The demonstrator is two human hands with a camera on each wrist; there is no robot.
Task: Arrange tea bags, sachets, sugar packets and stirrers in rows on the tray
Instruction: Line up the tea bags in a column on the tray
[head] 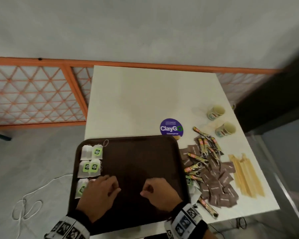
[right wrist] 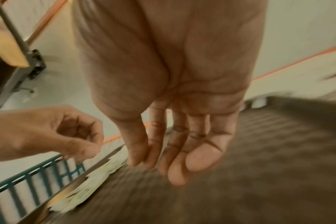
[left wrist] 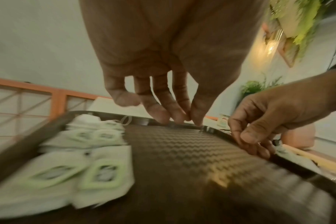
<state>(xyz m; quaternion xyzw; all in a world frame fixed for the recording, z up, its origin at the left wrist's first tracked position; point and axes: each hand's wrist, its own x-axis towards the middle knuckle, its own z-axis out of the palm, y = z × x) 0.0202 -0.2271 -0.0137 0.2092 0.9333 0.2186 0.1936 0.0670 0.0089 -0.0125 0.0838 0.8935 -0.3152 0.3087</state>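
A dark brown tray [head: 138, 161] lies at the near edge of a white table [head: 145, 100]. Several white tea bags [head: 91, 161] with green tags sit in rows along its left side, and my left hand [head: 116, 188] hovers just right of the nearest ones. It hangs loosely curled and holds nothing, as does my right hand [head: 145, 190] over the tray's middle. Right of the tray lie coffee stick sachets [head: 204, 149], brown sugar packets [head: 214, 183] and pale wooden stirrers [head: 243, 175]. The left wrist view shows empty fingertips [left wrist: 199, 121] above the tea bags [left wrist: 98, 174]. The right wrist view shows slack, empty fingers [right wrist: 197, 157].
Two mugs [head: 216, 112] [head: 225, 129] stand at the table's right side beyond the sachets. A round purple sticker [head: 171, 127] lies just past the tray. A white cord [head: 29, 204] trails on the floor at the left. An orange lattice panel [head: 33, 95] runs along the wall.
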